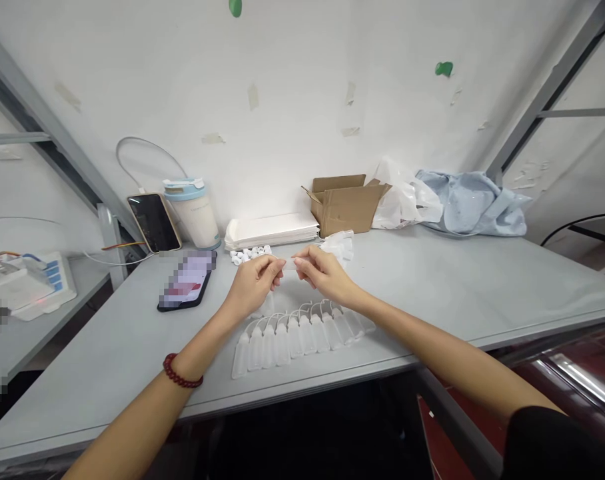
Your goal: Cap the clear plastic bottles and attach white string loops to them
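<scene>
My left hand [258,280] and my right hand [325,273] meet over the middle of the table, fingers pinched. Between them stretches a small translucent white piece [290,265]; fingertips hide its ends, so its exact kind is unclear. Just below, a row of several translucent plastic bottles [296,337] lies side by side, thin white curved tubes at their tops. Another translucent piece [266,305] is partly covered by my left hand. White caps [250,254] are piled behind that hand. Beyond my right hand lie more translucent white pieces [343,245].
Along the wall stand a phone [155,222] on a cable, a lidded cup [195,217], stacked white sheets [275,230], an open cardboard box [350,208], a plastic bag [405,200] and blue cloth [475,203]. Another phone [188,280] lies flat at the left.
</scene>
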The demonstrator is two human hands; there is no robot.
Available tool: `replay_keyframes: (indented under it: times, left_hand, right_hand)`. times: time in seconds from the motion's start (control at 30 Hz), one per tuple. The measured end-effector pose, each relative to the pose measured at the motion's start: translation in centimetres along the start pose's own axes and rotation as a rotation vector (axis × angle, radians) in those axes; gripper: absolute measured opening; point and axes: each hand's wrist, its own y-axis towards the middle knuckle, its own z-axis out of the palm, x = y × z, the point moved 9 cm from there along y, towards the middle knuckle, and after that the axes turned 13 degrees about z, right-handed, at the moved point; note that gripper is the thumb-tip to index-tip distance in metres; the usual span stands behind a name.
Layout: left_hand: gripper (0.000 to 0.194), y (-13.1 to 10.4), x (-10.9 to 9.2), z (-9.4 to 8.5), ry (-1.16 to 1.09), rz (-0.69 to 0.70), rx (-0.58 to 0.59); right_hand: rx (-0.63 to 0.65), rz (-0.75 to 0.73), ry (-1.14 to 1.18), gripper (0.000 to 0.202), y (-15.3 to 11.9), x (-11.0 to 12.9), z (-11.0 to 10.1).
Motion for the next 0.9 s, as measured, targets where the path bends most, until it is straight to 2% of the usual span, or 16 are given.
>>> replay_keyframes:
  times: [0.1,0.17,0.3,0.37,0.53,0.7,0.8,0.9]
  left_hand:
    - [0.024,0.1,-0.7,-0.3,0.024,0.058,-0.02]
    - [0.027,0.2,-0.4,-0.2,-0.026,0.034,-0.023]
    - [0.047,0.2,1.0,0.4,-0.113,-0.072,0.027]
    - [0.049,0.1,1.3,0.4,-0.12,-0.105,0.034]
    - [0.038,0.0,0.0,0.5,0.022,-0.032,0.061]
    - [0.023,0.1,-1.3,0.3,0.205,0.103,0.038]
    - [0.022,0.2,-1.1,0.2,0.158,0.104,0.025]
    - [0.03,0.2,-0.2,0.2,0.042,0.021,0.048]
  right_hand:
    - [0.073,0.095,0.185,0.023,0.4,-1.0,0.3]
    - [0.097,0.11,0.249,0.026,0.5,-1.2,0.4]
    - [0.038,0.025,0.154,0.025,0.3,-0.5,-0.1]
    - [0.0,-0.008,0.072,0.024,0.1,-0.2,-0.3]
    - [0.005,0.034,0.058,0.024,0.3,-0.6,-0.6]
    - [0.092,0.192,0.295,0.029,0.9,-2.0,-0.3]
    - [0.121,0.234,0.375,0.032,0.9,-2.1,0.1]
    - [0.098,0.182,0.33,0.033,0.8,-1.7,0.0]
